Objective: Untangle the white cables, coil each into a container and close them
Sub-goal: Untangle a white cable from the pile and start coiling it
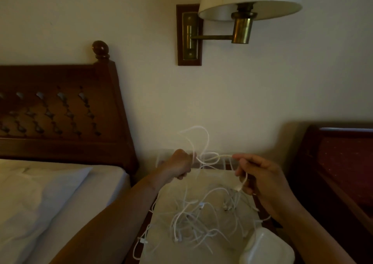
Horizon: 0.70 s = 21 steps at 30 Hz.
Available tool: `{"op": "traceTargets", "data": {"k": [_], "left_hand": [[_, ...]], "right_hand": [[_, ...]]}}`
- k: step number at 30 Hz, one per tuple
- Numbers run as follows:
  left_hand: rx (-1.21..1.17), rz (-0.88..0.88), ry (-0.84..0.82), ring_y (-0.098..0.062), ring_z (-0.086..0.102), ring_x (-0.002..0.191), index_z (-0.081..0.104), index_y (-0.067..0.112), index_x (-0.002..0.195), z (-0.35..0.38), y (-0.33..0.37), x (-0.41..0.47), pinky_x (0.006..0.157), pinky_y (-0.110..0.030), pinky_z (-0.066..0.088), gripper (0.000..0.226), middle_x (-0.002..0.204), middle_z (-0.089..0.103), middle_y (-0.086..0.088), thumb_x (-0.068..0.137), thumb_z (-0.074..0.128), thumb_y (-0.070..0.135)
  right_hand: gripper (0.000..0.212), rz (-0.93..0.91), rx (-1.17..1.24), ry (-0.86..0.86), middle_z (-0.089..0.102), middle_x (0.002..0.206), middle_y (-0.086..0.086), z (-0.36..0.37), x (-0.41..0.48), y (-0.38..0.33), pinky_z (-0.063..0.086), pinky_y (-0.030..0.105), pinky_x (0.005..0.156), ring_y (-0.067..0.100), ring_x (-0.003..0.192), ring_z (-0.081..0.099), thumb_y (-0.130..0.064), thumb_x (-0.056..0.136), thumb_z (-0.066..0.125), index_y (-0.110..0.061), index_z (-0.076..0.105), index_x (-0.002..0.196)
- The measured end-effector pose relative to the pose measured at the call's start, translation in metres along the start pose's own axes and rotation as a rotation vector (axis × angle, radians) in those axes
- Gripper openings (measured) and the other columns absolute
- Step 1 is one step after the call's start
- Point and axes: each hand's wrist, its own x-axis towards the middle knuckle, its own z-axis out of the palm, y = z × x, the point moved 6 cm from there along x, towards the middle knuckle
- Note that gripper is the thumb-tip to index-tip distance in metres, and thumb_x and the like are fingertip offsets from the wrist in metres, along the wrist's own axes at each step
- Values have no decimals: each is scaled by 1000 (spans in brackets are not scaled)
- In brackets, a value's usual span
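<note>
A tangle of thin white cables [199, 221] lies on a pale cloth over a small bedside table [177, 251]. My left hand [178, 166] is fisted around a raised cable whose loops [198, 140] arc up in front of the wall. My right hand [260, 175] pinches the same bundle at its fingertips, with a strand and a plug hanging below the fingers. A stretch of cable runs taut between the two hands. A white plastic container [266, 249] sits at the table's near right corner; I cannot tell whether its lid is on.
A bed with white sheets [50, 203] and a carved wooden headboard [60, 110] stands on the left. A dark red upholstered chair [343, 173] is on the right. A brass wall lamp [242, 21] with a pale shade hangs above.
</note>
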Motion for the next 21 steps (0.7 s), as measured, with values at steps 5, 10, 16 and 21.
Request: {"op": "traceTargets", "data": {"k": [5,10,16,21], "left_hand": [[671,62,-150,-23,57,56,62,3,78,13,-16,-7,62,-38,49,39,64,57,-12,106,47,26],[182,364,-75,-16,65,74,73,14,91,13,18,-62,69,-31,50,41,80,70,-2,107,45,40],[123,524,-115,-11,66,78,72,20,94,33,23,-106,74,-28,50,25,82,70,4,107,52,26],[-342,454,-225,-23,66,69,74,13,93,20,20,-108,72,-40,49,21,73,68,-8,103,55,13]], "right_hand": [[29,13,-112,-69,77,91,10,-1,-10,-11,47,26,51,16,61,59,-6,103,53,-19,79,99],[18,-35,-297,-91,80,85,2,6,-6,-9,50,17,54,6,57,58,-5,98,62,-17,76,101],[19,-132,-447,-93,77,82,-8,18,2,0,53,15,61,3,68,67,-12,96,67,-29,76,100],[21,-131,-680,-210,59,105,1,27,5,26,51,30,87,16,96,58,-21,99,63,-38,67,111]]}}
